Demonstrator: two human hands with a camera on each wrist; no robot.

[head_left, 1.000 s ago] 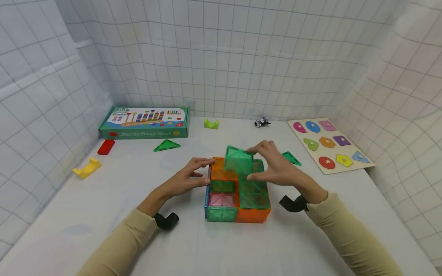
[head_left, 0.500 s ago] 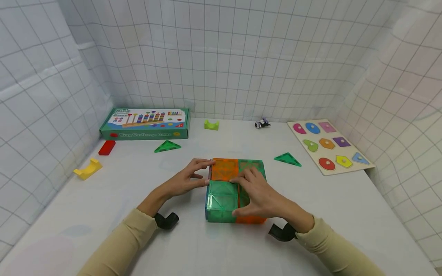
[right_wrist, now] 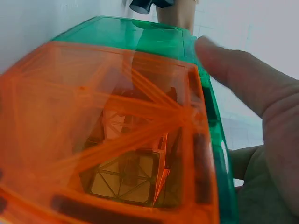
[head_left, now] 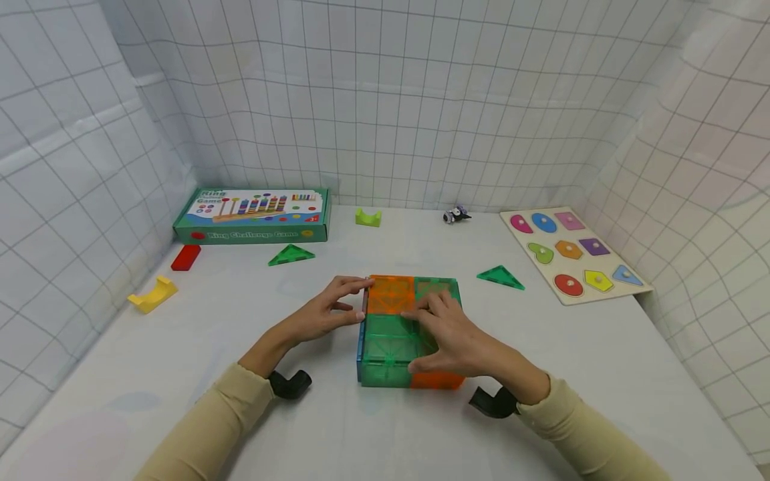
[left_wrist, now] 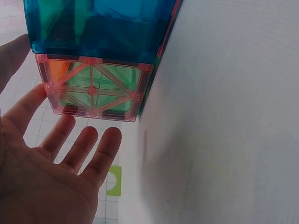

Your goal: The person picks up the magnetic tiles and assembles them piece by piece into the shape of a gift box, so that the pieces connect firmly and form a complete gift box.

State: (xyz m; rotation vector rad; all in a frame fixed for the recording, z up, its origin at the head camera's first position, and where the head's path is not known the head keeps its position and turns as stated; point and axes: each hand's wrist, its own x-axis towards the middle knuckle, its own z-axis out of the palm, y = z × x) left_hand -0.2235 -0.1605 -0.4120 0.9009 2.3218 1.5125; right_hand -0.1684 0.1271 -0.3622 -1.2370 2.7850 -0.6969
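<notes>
A low box of see-through magnetic tiles (head_left: 391, 294) stands in the middle of the table, its top orange and green. My right hand (head_left: 454, 337) arches over the top. Its fingers and thumb hold the far and near edges of a green square magnetic tile (head_left: 385, 334) at the front left. In the right wrist view the thumb (right_wrist: 233, 63) lies along a green edge, beside an orange side tile (right_wrist: 56, 126). My left hand (head_left: 319, 314) touches the box's left side with loose fingers. The left wrist view shows a blue tile (left_wrist: 103, 28) and pink tile (left_wrist: 93, 88) there.
Green triangular tiles lie on either side, one at left (head_left: 291, 254) and one at right (head_left: 501, 276). Behind are a game box (head_left: 252, 215), a lime block (head_left: 367, 217) and a small black-and-white toy (head_left: 456, 214). Farther out lie red (head_left: 186, 257) and yellow blocks (head_left: 153, 294), and a shape puzzle (head_left: 571, 254).
My right hand has brought the green square tile down from above the box onto its front left opening, and the tile now sits flatter. My left hand has stayed at the side.
</notes>
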